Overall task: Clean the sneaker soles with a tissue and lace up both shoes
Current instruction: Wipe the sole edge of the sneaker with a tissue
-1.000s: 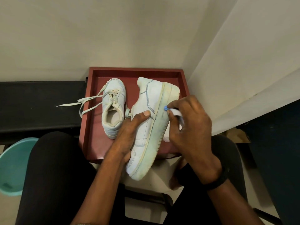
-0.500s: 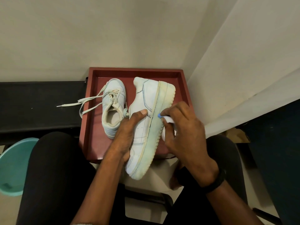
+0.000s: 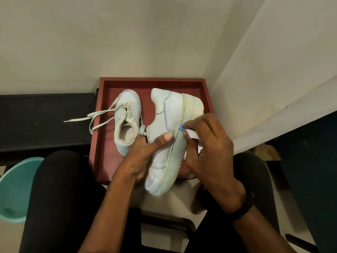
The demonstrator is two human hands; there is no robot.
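Observation:
My left hand (image 3: 144, 154) grips a white sneaker (image 3: 167, 136) turned on its side, toe toward me, with its yellowed sole edge facing right. My right hand (image 3: 209, 148) pinches a white tissue (image 3: 191, 134) with a blue spot at its tip and presses it against the sole's rim near the middle. The second white sneaker (image 3: 127, 119) stands upright on the red tray (image 3: 102, 143) to the left. Its loose laces (image 3: 94, 117) trail left over the tray's edge. The held shoe's bottom tread is mostly hidden.
A black bench (image 3: 45, 121) runs along the left beside the tray. A teal plastic basin (image 3: 16, 189) sits on the floor at the lower left. Walls close in behind and to the right. My black-trousered knees flank the tray.
The right hand with the tissue slid down the sole's edge toward me, then back up a little. The held sneaker tilted slightly left. The other shoe has not moved.

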